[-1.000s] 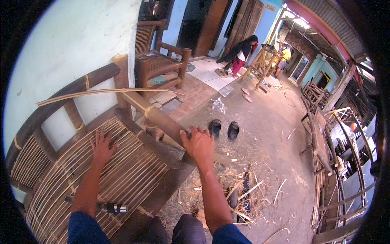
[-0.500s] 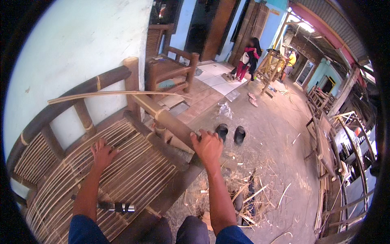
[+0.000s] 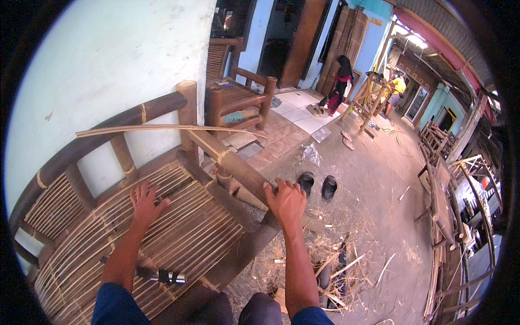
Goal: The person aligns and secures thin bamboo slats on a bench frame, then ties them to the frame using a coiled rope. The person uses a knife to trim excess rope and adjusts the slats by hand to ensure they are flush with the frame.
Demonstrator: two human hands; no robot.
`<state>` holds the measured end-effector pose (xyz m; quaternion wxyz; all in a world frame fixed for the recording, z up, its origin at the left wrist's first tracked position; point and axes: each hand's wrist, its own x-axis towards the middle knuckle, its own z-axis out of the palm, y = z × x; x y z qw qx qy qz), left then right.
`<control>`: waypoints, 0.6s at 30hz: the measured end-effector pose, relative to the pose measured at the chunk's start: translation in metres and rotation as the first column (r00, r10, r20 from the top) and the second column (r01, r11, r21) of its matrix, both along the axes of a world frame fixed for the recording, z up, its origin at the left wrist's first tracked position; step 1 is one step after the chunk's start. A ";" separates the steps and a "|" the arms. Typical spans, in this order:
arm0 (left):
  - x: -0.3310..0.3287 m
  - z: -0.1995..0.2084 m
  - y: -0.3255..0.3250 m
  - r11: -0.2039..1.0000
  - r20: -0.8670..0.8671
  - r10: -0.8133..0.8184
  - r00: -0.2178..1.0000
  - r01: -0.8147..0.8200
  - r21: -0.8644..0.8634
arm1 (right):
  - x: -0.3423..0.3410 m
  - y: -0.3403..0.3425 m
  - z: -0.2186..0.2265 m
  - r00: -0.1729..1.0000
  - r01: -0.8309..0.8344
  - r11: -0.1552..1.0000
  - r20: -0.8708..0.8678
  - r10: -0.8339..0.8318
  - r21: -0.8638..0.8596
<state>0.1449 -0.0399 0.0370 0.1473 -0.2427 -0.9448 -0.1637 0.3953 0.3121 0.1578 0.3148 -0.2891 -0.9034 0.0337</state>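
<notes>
I am at a dark brown bamboo bench (image 3: 238, 254) with a seat of narrow slats (image 3: 179, 216). My left hand (image 3: 147, 203) is spread over the slats near the backrest, fingers apart and holding nothing; whether it presses on them I cannot tell. My right hand (image 3: 286, 201) is curled over the front end of the bamboo armrest (image 3: 230, 162). Thin split bamboo strips (image 3: 162, 128) lie across the back rail and the armrest. Beside my left forearm, on the seat, rests a tool with a dark handle and a silver end (image 3: 165, 277), partly hidden by the arm.
Black sandals (image 3: 329, 188) and a plastic bag (image 3: 310, 154) lie on the floor past the armrest. Bamboo shavings (image 3: 346, 271) litter the ground at right. Another bamboo chair (image 3: 241, 100) stands behind. Two people are farther off, one in yellow (image 3: 398, 86). Bamboo frames (image 3: 441, 200) line the right side.
My view has shifted slightly, so the bench appears farther right and lower. My left hand's fingers are more spread. The person by the doorway has turned; my right hand stays on the armrest.
</notes>
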 end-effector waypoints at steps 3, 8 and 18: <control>-0.021 0.003 0.006 0.994 0.030 0.104 0.994 -0.105 0.018 | -0.004 0.002 -0.001 0.999 -0.002 1.000 -0.032 0.002 -0.008; -0.021 -0.003 0.009 0.998 -0.088 0.062 0.994 -0.062 0.006 | 0.000 0.002 -0.002 1.000 -0.002 1.000 -0.030 0.002 0.003; 0.029 0.003 -0.089 0.999 -0.127 -0.001 0.992 -0.005 -0.049 | -0.004 -0.001 -0.003 0.997 0.049 0.999 -0.064 -0.048 0.014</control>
